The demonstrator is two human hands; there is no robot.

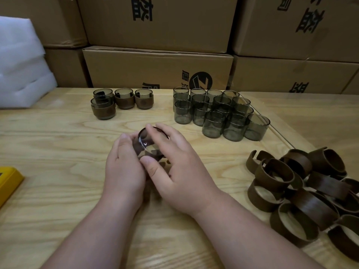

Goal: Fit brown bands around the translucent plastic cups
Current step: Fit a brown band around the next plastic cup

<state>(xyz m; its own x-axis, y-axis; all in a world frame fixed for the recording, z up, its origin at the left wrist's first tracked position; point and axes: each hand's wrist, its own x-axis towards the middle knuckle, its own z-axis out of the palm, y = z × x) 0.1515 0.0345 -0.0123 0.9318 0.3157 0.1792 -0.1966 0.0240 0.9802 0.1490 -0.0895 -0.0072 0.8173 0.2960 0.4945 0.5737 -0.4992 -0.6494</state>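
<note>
Gripping a smoky translucent cup (144,141) tilted above the pale wood table (58,152), left hand (124,171) and right hand (180,171) curled round it, its brown band (153,153) mostly hidden by fingers.

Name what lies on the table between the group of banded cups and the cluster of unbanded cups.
Nothing: in the head view the wooden table is bare between the banded cups and the unbanded cups.

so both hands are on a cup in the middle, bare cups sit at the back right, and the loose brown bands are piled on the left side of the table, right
Not quite: the loose brown bands are piled on the right side of the table, not the left, as the head view shows. The rest stands: both the left hand and right hand hold a cup in the middle, and bare cups sit at the back right.
</note>
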